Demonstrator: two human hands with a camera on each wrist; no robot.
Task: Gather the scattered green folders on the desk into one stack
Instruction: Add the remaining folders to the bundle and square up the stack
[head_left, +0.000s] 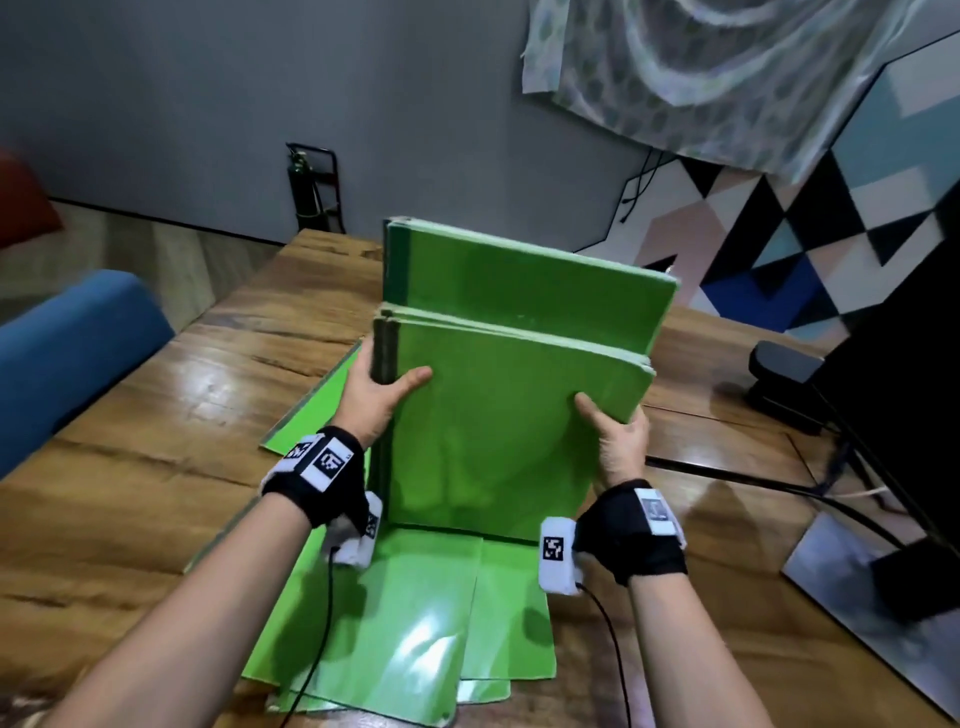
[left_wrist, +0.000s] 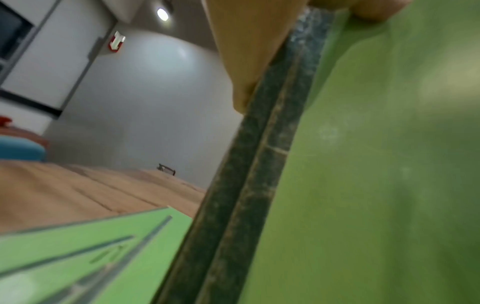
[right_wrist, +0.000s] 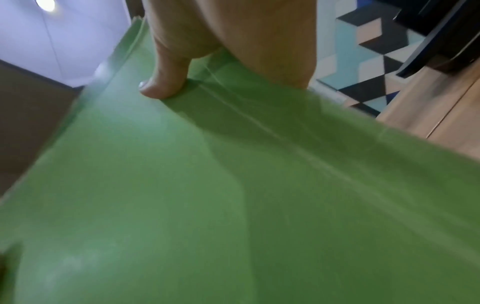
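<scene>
Several green folders (head_left: 498, 415) stand upright on edge as one bundle, one taller folder (head_left: 524, 280) rising behind the rest. My left hand (head_left: 376, 387) grips the bundle's dark spine edge (left_wrist: 262, 156), thumb on the front cover. My right hand (head_left: 615, 431) grips the opposite edge, its thumb (right_wrist: 161, 82) pressed on the front cover (right_wrist: 207, 195). The bundle's bottom edge rests on more green folders (head_left: 410, 623) that lie flat and fanned on the wooden desk (head_left: 130, 457). Another flat folder (head_left: 317, 410) lies to the left behind my left wrist, also seen as the flat folder (left_wrist: 103, 246) in the left wrist view.
A black monitor (head_left: 904, 364) with its stand (head_left: 784, 384) and cables occupies the desk's right side. A blue chair (head_left: 67, 348) sits off the desk's left edge. A grey wall runs behind the desk's far edge.
</scene>
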